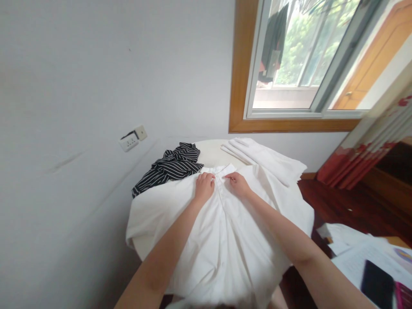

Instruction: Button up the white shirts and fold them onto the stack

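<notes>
A white button-up shirt [222, 231] lies spread over a round table [215, 149], its collar toward the wall and its hem hanging over the near edge. The button placket runs down the middle with folds beside it. At the left side of the collar, my left hand [204, 185] grips the cloth near the top of the placket. Across from it, my right hand [238, 183] pinches the other side just below the collar. The fingertips of both hands are close together, and what lies between them is too small to make out.
A crumpled black-and-white striped garment [177, 163] lies at the table's back left. Folded white cloth [267, 159] rests at the back right. Papers [357, 253] and a dark phone-like object [377, 283] are at lower right. A wall socket [129, 142] sits at left.
</notes>
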Demonstrator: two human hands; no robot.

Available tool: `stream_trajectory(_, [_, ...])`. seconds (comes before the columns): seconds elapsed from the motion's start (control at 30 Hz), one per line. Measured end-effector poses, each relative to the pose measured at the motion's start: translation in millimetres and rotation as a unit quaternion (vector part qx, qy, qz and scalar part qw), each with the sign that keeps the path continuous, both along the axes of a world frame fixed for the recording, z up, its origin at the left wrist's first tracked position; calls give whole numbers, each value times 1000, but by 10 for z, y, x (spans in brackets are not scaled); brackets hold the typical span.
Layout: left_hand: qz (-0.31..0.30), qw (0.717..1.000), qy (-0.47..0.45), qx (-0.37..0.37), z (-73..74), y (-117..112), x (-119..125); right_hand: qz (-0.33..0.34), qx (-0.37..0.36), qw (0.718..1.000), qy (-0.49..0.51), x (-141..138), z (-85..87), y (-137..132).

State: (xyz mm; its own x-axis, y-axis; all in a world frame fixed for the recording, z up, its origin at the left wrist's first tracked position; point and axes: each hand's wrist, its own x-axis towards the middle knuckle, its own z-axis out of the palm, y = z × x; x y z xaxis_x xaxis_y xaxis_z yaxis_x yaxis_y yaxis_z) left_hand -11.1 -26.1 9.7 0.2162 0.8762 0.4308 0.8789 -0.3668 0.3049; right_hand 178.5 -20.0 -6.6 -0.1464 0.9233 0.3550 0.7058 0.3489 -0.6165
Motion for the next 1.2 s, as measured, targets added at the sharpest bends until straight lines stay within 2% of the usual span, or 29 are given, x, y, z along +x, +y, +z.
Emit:
stream_trajectory(0.07, [-40,999,28,-15,6,-127,-76,23,-13,996,-84,55,13,-183])
stream_trajectory(0.13, [-60,996,51,-33,-48,-264,-140,21,-33,988,-150,71,-12,-376])
stream_trajectory(0.23, [-54,995,74,-42,-205,-425,-204,-10,-48,977,-208,31,-89,-602])
stream_trajectory(0.3, [-46,995,81,-42,-301,-456,-229,-21,-43,972,-230,-11,-132,-657])
stream_trajectory(0.4, [-39,994,85,-49,-362,-362,-245,-30,-32,970,-238,-57,-152,-580])
stream_trajectory(0.6, [-23,994,82,-73,-304,-7,-244,-48,-29,972,-228,-105,-125,-226])
stream_trajectory(0.73, [-17,994,81,-74,-311,133,-254,-55,-32,973,-221,-161,-132,-82])
stream_trajectory(0.87, [-11,995,82,-62,-312,160,-258,-58,-25,974,-216,-182,-140,-30])
stream_trajectory(1.03, [-27,997,75,4,-182,96,-145,-62,-10,984,-166,-152,-56,-22])
stream_trajectory(1.2, [53,998,6,-33,-131,47,39,-27,18,996,-88,-310,29,-50])
